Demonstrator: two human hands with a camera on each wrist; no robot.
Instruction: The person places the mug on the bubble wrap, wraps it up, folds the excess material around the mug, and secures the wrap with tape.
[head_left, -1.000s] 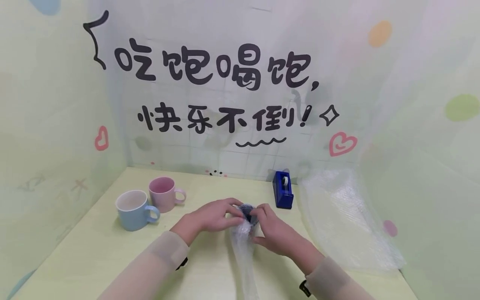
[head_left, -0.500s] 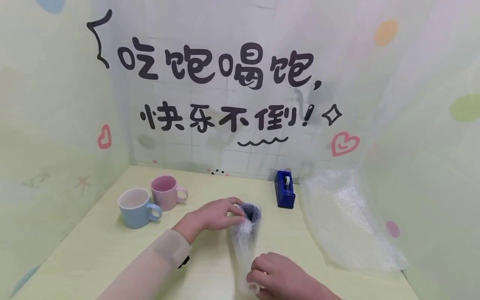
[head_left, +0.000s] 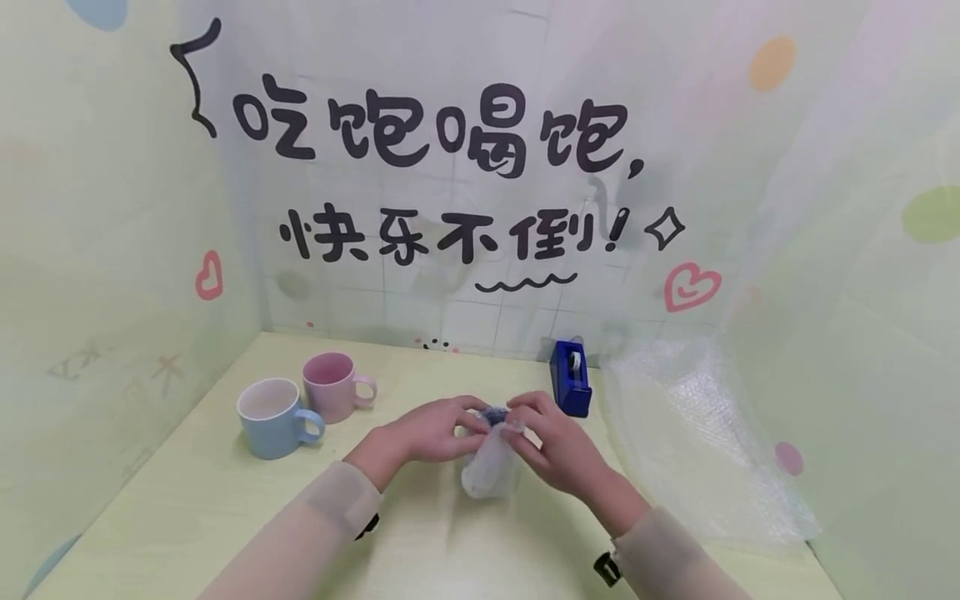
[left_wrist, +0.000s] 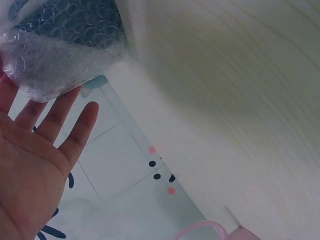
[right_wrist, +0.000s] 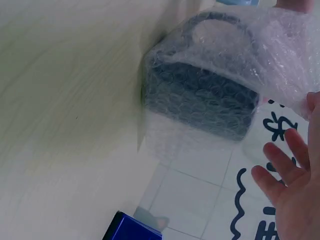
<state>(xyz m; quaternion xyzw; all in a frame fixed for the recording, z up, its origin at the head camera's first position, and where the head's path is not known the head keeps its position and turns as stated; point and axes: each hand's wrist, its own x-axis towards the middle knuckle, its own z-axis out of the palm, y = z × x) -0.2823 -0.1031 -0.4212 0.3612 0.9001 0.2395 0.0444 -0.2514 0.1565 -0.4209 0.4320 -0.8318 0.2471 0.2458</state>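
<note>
A dark blue-grey mug (right_wrist: 205, 100) stands on the table, wrapped in clear bubble wrap (head_left: 487, 475). Through the wrap its handle shows as a loop in the right wrist view. My left hand (head_left: 442, 429) holds the wrapped mug at the left of its rim, thumb in front and fingers behind. In the left wrist view the fingers of that hand (left_wrist: 40, 150) lie against the wrap. Opposite it, my right hand (head_left: 558, 446) pinches the loose end of the wrap at the rim, its other fingers spread apart in the right wrist view. The mug's opening is partly covered.
To the left stand a light blue mug (head_left: 268, 433) and a pink mug (head_left: 330, 400) close behind it. A blue tape dispenser (head_left: 572, 387) sits at the back right. Beside it, a flat bubble wrap sheet (head_left: 697, 442) lies along the right wall.
My right hand went from the rim down to the wrap's trailing end near the table front, then brought that end up to the rim. The left hand has stayed on the mug.
</note>
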